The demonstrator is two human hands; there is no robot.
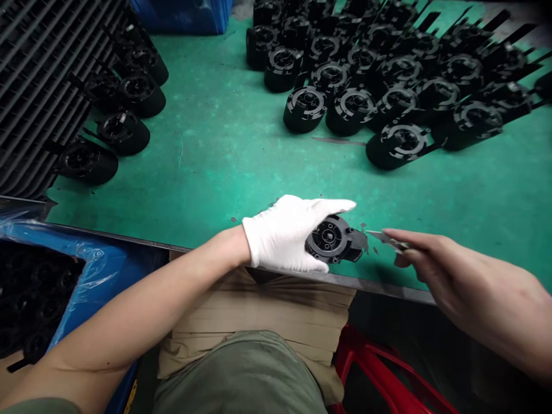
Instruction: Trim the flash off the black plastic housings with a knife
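Note:
My left hand, in a white glove, is wrapped round a round black plastic part at the near edge of the green table. The part's ribbed face with a central hub points toward me. My bare right hand pinches a thin metal blade between thumb and fingers. The blade's tip points left and sits just right of the part, with a small gap between them. Small dark shavings lie on the mat around the part.
Several finished black parts crowd the far right of the table. A row of similar parts lies at the left beside a black ribbed grille. A blue-lined bin holding parts stands at my lower left. A red stool is below.

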